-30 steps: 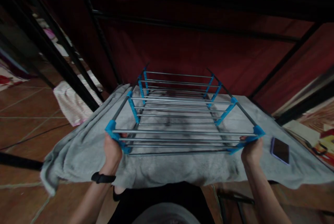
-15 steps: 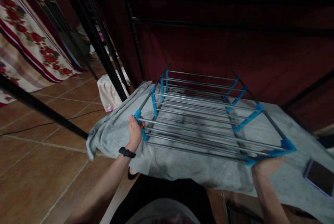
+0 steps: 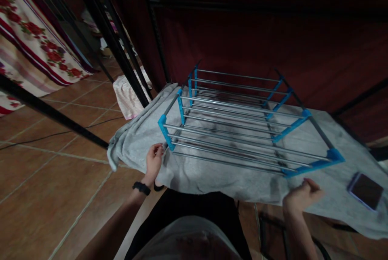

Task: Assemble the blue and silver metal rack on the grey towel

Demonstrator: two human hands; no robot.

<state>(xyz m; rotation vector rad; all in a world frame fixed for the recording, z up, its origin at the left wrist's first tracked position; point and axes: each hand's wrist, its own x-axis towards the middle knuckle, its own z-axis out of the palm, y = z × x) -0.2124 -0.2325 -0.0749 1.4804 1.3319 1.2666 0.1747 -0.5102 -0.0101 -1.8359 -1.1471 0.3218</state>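
Your right hand (image 3: pixel 301 197) hung loose, off rack (image 3: pixel 242 107), over near edge of cloth (image 3: pixel 230 179); left hand (image 3: pixel 154 162) beside rack, grip unclear. Rack looked light, stiff; blue corners (image 3: pixel 335 156) suited holding.

Smooth, slightly glossy metal bars (image 3: pixel 242 107), matt plastic brackets (image 3: pixel 315 166), fuzzy matt cloth (image 3: pixel 209 176).

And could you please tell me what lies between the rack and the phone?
In the head view, only bare grey cloth lies between the near right corner of the rack and the phone.
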